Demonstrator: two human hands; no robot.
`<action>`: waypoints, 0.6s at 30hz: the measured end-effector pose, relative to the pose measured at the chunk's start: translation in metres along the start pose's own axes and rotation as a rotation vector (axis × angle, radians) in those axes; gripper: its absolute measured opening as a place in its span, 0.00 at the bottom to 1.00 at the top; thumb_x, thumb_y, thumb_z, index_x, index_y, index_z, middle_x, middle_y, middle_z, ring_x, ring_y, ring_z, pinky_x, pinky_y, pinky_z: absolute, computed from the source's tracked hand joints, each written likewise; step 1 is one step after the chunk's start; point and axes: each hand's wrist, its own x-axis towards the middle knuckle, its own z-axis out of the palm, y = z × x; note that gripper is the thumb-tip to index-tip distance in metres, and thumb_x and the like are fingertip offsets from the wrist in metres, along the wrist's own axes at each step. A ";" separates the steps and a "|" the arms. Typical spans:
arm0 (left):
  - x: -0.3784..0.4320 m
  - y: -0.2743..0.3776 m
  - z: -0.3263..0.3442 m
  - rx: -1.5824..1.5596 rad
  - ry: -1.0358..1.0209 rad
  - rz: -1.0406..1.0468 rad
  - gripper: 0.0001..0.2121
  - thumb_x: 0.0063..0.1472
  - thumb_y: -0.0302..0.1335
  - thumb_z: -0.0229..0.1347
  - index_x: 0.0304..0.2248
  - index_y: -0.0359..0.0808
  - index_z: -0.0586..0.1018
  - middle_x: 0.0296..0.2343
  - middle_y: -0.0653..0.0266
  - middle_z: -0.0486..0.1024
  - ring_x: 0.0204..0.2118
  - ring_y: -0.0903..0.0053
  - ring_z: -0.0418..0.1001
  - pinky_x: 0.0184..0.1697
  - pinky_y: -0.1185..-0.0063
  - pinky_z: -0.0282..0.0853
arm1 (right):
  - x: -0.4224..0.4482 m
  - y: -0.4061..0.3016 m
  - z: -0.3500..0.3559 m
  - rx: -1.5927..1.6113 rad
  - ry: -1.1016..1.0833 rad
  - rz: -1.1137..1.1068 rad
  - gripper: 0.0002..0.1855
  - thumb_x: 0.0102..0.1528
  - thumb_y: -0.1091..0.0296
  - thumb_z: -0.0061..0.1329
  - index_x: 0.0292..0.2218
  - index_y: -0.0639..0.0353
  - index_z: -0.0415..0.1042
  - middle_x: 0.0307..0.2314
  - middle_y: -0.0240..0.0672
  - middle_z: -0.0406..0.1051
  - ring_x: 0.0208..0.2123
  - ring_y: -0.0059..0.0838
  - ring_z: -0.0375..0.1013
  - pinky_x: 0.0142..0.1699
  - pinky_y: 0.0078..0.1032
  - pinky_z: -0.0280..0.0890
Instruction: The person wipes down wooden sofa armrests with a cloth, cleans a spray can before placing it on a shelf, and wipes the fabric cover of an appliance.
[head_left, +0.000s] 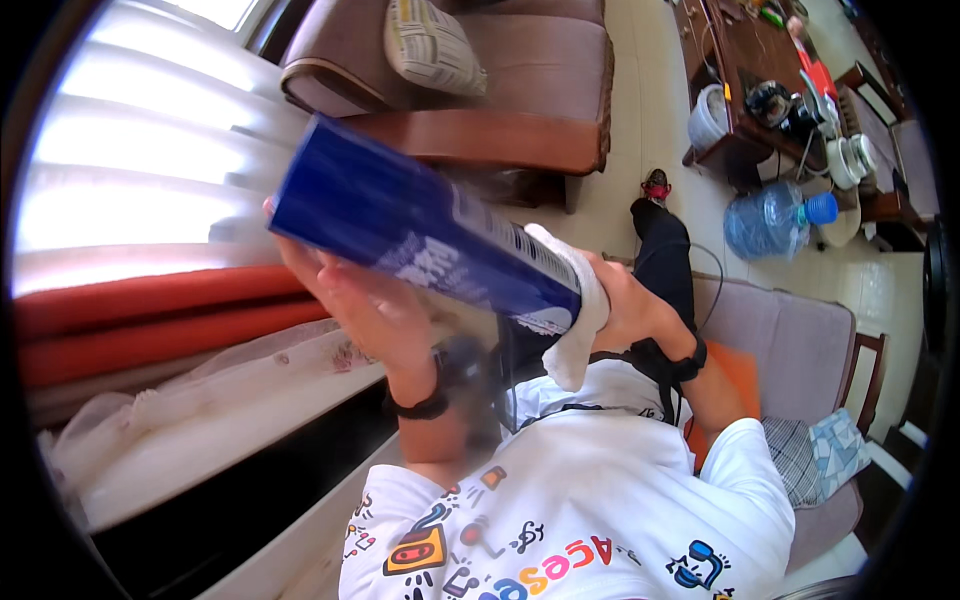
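Note:
A long blue container (420, 225), bearing white writing and a barcode, is held at a slant in front of my chest. My left hand (367, 307) supports its upper left end from below, with some fingers hidden behind it. At the lower right end, a white cloth (581, 315) wraps partly around the container. My right hand (630, 300) grips that end through the cloth, which hangs down beneath it. Dark bands circle both wrists.
A window sill (225, 427) and red curtain (165, 315) lie at left. Ahead stands a sofa (525, 67) with a cushion (431, 49). A large plastic water bottle (765, 221) rests on the floor near a cluttered wooden table (765, 45). Another sofa (787, 322) is at right.

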 end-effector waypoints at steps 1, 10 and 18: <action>0.001 -0.006 -0.014 0.149 -0.043 0.025 0.36 0.66 0.48 0.44 0.63 0.38 0.43 0.48 0.45 0.65 0.44 0.61 0.72 0.48 0.68 0.69 | 0.000 0.001 -0.004 0.017 0.007 0.066 0.55 0.33 0.67 0.70 0.59 0.64 0.54 0.46 0.46 0.69 0.44 0.32 0.73 0.51 0.29 0.65; 0.042 0.015 -0.044 0.934 0.033 0.315 0.25 0.63 0.32 0.47 0.55 0.27 0.56 0.45 0.44 0.67 0.44 0.59 0.72 0.42 0.72 0.75 | 0.006 0.055 -0.095 -0.167 0.356 0.053 0.57 0.32 0.64 0.71 0.59 0.65 0.52 0.52 0.40 0.63 0.53 0.28 0.63 0.58 0.29 0.56; 0.089 0.053 -0.065 1.154 0.141 0.407 0.23 0.63 0.31 0.48 0.53 0.28 0.59 0.44 0.46 0.68 0.43 0.60 0.72 0.41 0.72 0.75 | 0.009 0.065 -0.176 -0.116 0.605 0.245 0.51 0.36 0.64 0.68 0.57 0.66 0.56 0.49 0.38 0.67 0.50 0.28 0.66 0.56 0.27 0.60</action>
